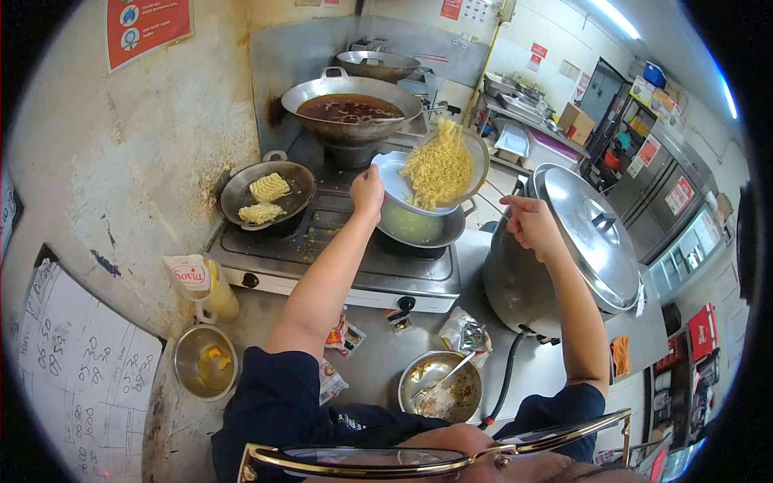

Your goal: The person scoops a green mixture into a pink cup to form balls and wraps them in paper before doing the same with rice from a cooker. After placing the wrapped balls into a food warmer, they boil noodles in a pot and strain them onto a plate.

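Observation:
My left hand (368,193) is closed on the rim of a pale bowl (388,171), held over the front right burner. My right hand (533,223) grips the thin handle of a strainer (483,165), which is tilted toward the bowl. Cooked yellow noodles (439,167) spill from the strainer into the bowl. Directly beneath, a pan (452,231) with cloudy yellowish liquid sits on the stove. In the wok (233,197) on the left burner lie two pale instant noodle blocks (269,187).
A large lidded pot (515,278) stands close by my right forearm. Behind the stove is a big wok of dark liquid (350,109). Nearer me are a metal bowl with a fork (440,386), opened packets (346,334), a small steel bowl (206,362) and a yellow jug (219,298).

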Demonstrator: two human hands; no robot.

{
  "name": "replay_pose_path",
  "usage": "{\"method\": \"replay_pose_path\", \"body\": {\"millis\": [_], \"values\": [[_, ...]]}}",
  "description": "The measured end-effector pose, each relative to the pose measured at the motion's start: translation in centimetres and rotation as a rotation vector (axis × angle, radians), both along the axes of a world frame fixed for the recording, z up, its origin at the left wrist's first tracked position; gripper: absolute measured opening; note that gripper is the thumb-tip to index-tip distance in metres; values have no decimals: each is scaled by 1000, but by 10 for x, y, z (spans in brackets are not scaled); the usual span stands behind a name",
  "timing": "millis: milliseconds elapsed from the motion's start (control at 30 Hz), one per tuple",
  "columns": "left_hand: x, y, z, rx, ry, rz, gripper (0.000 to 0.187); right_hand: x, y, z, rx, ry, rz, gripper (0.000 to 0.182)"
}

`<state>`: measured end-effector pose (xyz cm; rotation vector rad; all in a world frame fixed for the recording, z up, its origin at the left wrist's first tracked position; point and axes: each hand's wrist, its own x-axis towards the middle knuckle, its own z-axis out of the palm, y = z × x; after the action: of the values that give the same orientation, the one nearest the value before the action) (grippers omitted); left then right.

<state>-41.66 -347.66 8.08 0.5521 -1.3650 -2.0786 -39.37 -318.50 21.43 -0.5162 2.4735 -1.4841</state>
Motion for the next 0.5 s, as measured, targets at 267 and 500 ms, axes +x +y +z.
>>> {"method": "replay_pose_path", "body": {"millis": [267,500], "values": [[-16,15,-5,44,32,-19,37,-17,8,7,493,799,47,38],[-11,24,-4,147,76,-68,36,-1,-6,-15,997,1078,89,51]]}}
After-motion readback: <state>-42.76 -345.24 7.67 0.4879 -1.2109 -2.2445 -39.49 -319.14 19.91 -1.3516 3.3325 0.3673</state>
